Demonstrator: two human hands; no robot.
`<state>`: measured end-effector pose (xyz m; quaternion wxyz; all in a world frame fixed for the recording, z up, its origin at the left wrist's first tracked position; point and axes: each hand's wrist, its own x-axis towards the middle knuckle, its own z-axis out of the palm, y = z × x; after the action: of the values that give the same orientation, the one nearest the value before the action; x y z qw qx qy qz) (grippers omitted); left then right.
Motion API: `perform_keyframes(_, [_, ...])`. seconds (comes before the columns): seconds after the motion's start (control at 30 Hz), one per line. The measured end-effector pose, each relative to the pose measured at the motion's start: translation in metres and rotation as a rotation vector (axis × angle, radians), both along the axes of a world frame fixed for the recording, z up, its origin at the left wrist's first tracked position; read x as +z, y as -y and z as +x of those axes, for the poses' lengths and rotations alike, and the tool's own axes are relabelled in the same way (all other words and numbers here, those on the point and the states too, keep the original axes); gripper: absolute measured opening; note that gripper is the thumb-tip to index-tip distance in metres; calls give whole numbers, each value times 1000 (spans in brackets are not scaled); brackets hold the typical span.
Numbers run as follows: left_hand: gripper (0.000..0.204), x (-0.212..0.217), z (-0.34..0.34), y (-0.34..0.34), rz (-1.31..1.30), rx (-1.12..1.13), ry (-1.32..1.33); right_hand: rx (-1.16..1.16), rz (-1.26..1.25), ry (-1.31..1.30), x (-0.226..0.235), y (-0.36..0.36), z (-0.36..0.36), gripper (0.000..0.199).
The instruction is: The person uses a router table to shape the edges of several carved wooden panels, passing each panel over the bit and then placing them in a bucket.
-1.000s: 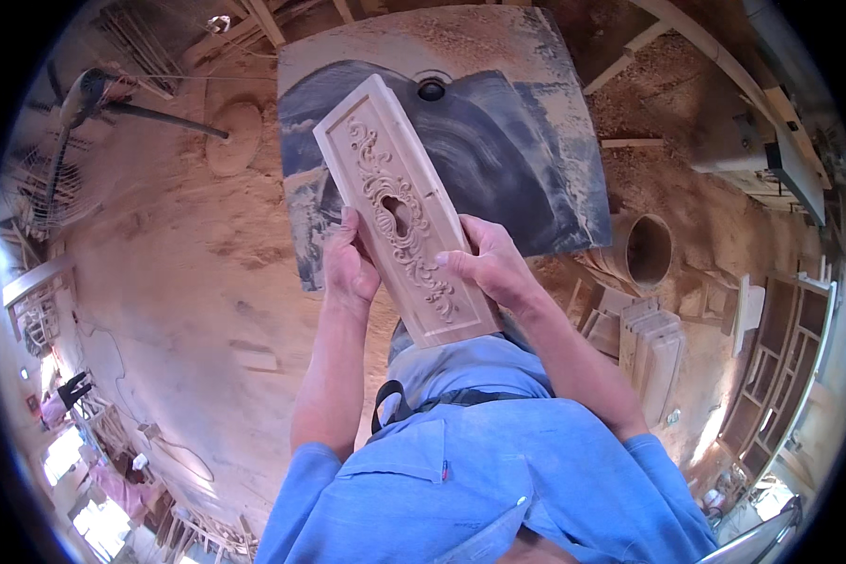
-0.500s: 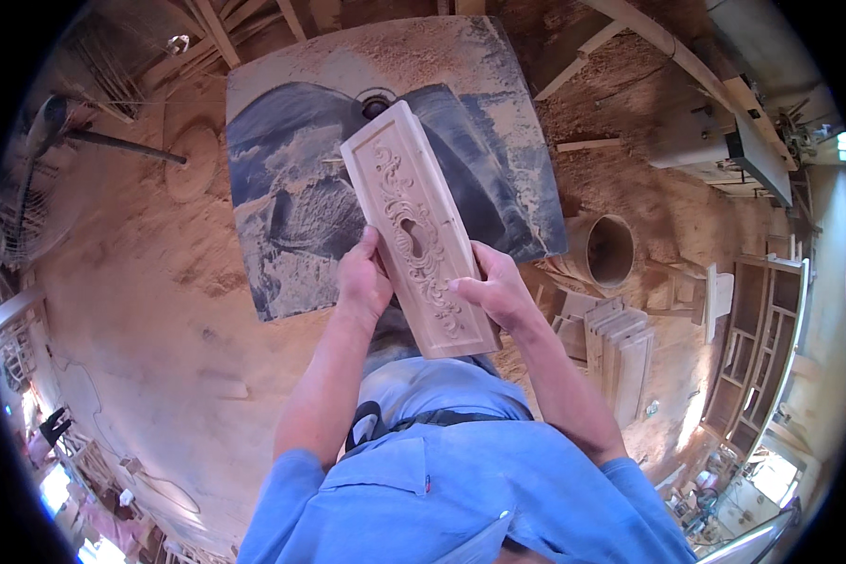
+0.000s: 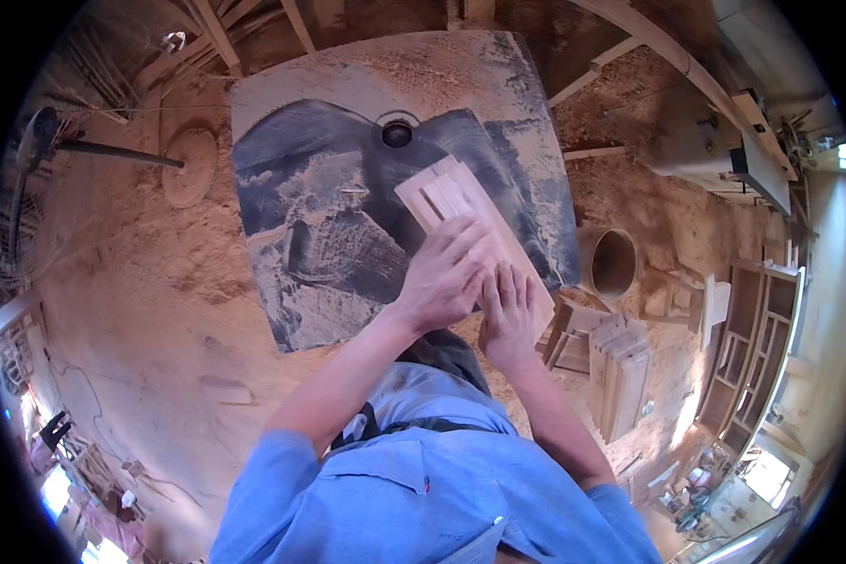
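A long pale wooden panel (image 3: 446,195) lies slanted on a dark, sawdust-covered machine table (image 3: 329,244), its plain grooved back facing up. My left hand (image 3: 442,274) rests palm-down across the panel's near half. My right hand (image 3: 509,315) presses flat on the panel's near end, fingers spread. A round hole with a spindle (image 3: 397,133) sits in the table just beyond the panel's far end. The carved face of the panel is hidden underneath.
Sawdust covers the floor on the left. A fan on a stand (image 3: 42,141) and its round base (image 3: 190,167) are at the far left. A cylindrical duct opening (image 3: 614,263), stacked wooden pieces (image 3: 620,371) and shelving (image 3: 747,348) stand to the right.
The panel, held up with its carved face toward me, has been flipped and laid on the table with its back up. Both hands now press flat on it.
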<state>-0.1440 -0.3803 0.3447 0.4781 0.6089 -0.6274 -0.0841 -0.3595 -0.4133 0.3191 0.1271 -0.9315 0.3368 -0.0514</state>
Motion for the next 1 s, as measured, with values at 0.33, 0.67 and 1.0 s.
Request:
perform_keyframes(0.33, [39, -74, 57, 62, 208, -347, 277, -277, 155, -248, 15, 6, 17, 127])
perform_keyframes(0.67, [49, -76, 90, 141, 277, -460, 381, -416, 114, -120, 2, 43, 63, 122])
perform_keyframes(1.0, [45, -69, 112, 152, 301, -480, 325, -444, 119, -144, 8, 44, 95, 120])
